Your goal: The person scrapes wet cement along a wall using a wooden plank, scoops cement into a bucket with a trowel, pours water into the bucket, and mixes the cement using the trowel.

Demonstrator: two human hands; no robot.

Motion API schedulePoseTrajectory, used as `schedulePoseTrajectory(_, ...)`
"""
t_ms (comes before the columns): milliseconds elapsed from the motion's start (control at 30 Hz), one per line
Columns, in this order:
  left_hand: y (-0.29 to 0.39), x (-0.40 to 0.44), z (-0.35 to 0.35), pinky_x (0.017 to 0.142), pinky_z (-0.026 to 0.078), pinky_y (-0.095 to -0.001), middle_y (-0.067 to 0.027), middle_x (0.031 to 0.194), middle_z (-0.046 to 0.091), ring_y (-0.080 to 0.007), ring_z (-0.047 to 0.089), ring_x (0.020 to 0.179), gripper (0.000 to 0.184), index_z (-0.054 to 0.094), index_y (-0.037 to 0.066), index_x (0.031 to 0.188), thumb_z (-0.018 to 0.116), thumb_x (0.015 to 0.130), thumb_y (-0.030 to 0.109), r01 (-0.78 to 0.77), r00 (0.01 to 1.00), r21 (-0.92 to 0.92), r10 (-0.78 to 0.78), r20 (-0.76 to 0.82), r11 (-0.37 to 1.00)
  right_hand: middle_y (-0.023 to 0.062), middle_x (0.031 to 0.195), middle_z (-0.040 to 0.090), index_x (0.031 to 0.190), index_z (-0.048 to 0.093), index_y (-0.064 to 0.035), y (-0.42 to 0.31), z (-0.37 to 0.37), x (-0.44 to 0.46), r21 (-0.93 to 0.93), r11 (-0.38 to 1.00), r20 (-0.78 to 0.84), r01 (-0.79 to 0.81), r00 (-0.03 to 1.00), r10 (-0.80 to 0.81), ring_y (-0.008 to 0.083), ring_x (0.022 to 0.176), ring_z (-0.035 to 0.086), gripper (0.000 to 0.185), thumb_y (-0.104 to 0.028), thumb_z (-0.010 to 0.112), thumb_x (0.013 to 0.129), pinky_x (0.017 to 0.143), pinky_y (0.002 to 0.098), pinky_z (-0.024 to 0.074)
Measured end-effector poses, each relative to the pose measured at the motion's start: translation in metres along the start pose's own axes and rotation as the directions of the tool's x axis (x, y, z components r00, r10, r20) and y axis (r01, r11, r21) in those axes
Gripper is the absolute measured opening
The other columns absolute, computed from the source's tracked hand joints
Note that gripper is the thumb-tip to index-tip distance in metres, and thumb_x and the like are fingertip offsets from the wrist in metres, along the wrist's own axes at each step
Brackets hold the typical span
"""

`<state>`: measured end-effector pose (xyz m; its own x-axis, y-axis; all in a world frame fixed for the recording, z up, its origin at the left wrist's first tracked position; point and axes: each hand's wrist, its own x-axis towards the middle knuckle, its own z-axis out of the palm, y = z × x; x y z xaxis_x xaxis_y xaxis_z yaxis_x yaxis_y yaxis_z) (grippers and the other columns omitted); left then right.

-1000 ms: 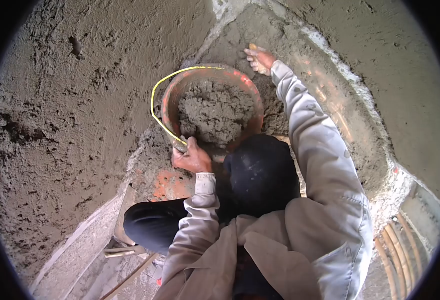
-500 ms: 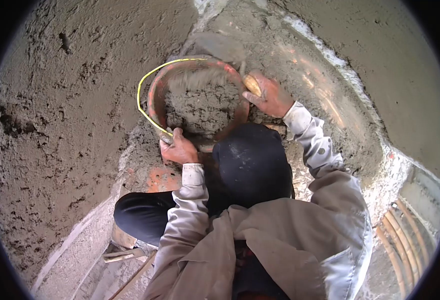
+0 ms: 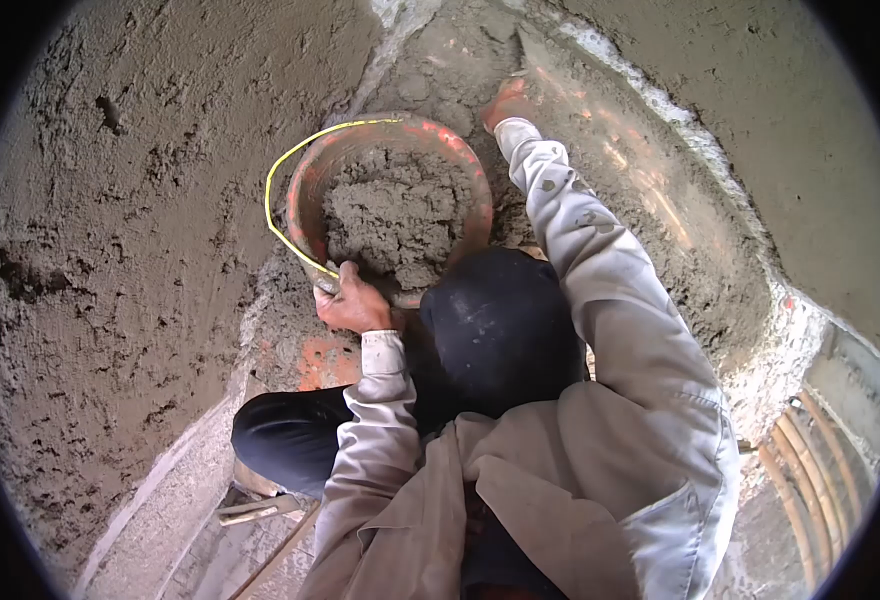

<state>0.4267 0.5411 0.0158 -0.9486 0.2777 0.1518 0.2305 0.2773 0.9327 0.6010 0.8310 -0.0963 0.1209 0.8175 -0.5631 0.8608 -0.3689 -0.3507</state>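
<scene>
Big picture first: a rough, mortar-smeared surface (image 3: 700,275), and beside it the bucket (image 3: 305,200) in front of the knees, mortar (image 3: 395,215) heaped inside. Looks like spreading now; another scoop would call for a steady rim. Right arm stretched forward, right hand (image 3: 509,104) beyond the bucket, grip hidden, can't tell; left hand (image 3: 353,300), elbow bent, clasps the yellow handle (image 3: 272,190).

Support: brick surface (image 3: 327,366); on it: smeared mortar (image 3: 282,318); tub (image 3: 479,208) above, base hidden
</scene>
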Motion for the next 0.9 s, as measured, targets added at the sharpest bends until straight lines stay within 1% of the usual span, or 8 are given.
schedulePoseTrajectory(100,0.007,-0.002,0.0,0.056,0.043,-0.0254,-0.0032,0.07,0.061,-0.0103,0.053,0.06,0.015,0.063,-0.006,0.086,0.063,0.071,-0.004,0.073,0.997,0.018,-0.073,0.029,0.997,0.0211,0.119,0.058,0.131,0.04,0.0003,0.011,0.02,0.004,0.043,0.998,-0.229,0.044,0.973,-0.033,0.0355,0.107,0.062,0.056,-0.023,0.059,0.084,0.088,0.0424,0.0519)
schedulePoseTrajectory(133,0.011,-0.003,0.0,0.056,0.043,-0.0255,-0.0033,0.07,0.061,-0.0104,0.053,0.06,0.015,0.062,-0.006,0.086,0.064,0.071,-0.004,0.064,0.998,0.095,-0.066,0.023,0.993,0.0182,0.109,0.059,0.124,0.043,-0.0015,0.02,0.025,0.004,0.362,0.932,-0.154,0.034,0.988,0.024,0.0329,0.094,0.063,0.048,-0.023,0.06,0.085,0.077,0.0421,0.0527)
schedulePoseTrajectory(200,0.004,-0.001,0.001,0.056,0.043,-0.0255,-0.0028,0.07,0.061,-0.0105,0.053,0.06,0.015,0.062,-0.006,0.085,0.064,0.071,-0.004,0.076,0.997,0.003,-0.076,0.016,0.997,0.0126,0.088,0.06,0.11,0.048,-0.0052,0.024,0.01,-0.023,0.852,0.52,0.036,-0.057,0.998,0.05,0.0278,0.069,0.065,0.033,-0.022,0.063,0.086,0.056,0.0415,0.0543)
schedulePoseTrajectory(300,0.008,-0.003,0.004,0.054,0.041,-0.0251,-0.0021,0.07,0.058,-0.0095,0.05,0.06,0.012,0.06,-0.005,0.083,0.063,0.072,-0.004,0.12,0.993,-0.013,-0.12,0.01,0.993,0.0041,0.07,0.048,0.094,0.047,-0.0096,0.034,0.025,-0.008,0.969,0.0,0.243,-0.248,0.947,-0.212,0.0173,0.047,0.049,0.02,-0.02,0.063,0.088,0.037,0.0342,0.0418)
schedulePoseTrajectory(467,0.02,-0.001,0.007,0.054,0.041,-0.0256,-0.0025,0.07,0.057,-0.0095,0.049,0.06,0.011,0.058,-0.006,0.082,0.064,0.073,-0.002,0.119,0.993,0.025,-0.119,0.004,0.993,0.003,0.069,0.046,0.094,0.049,-0.0123,-0.004,0.017,0.039,0.939,0.053,0.335,-0.34,0.865,-0.375,0.0154,0.05,0.046,0.012,-0.016,0.06,0.091,0.041,0.0298,0.0394)
schedulePoseTrajectory(600,0.018,-0.001,0.006,0.056,0.043,-0.0252,-0.0036,0.071,0.058,-0.0101,0.05,0.061,0.013,0.059,-0.007,0.084,0.063,0.073,-0.003,0.109,0.994,0.061,-0.11,0.008,0.992,0.0024,0.069,0.046,0.096,0.051,-0.0118,-0.044,0.03,0.076,0.894,-0.061,0.344,-0.444,0.767,-0.541,0.0164,0.052,0.046,0.01,-0.015,0.058,0.09,0.043,0.031,0.0393)
schedulePoseTrajectory(800,0.012,0.002,0.005,0.052,0.04,-0.0238,-0.0001,0.07,0.058,-0.0082,0.049,0.058,0.014,0.06,-0.004,0.083,0.063,0.07,-0.004,0.111,0.993,-0.059,-0.112,-0.024,0.992,0.0023,0.07,0.046,0.103,0.053,-0.0094,-0.071,0.054,0.075,0.951,-0.13,0.193,-0.28,0.868,-0.457,0.0149,0.05,0.045,0.017,-0.015,0.06,0.088,0.043,0.0305,0.0377)
schedulePoseTrajectory(900,0.01,0.0,0.004,0.05,0.038,-0.0238,0.0015,0.067,0.054,-0.0071,0.047,0.056,0.011,0.057,-0.002,0.077,0.063,0.069,-0.004,0.107,0.994,-0.075,-0.109,-0.014,0.991,0.0025,0.072,0.046,0.104,0.05,-0.011,-0.06,0.042,0.057,0.933,-0.095,0.243,-0.347,0.803,-0.545,0.0149,0.05,0.044,0.018,-0.015,0.059,0.089,0.042,0.0304,0.0376)
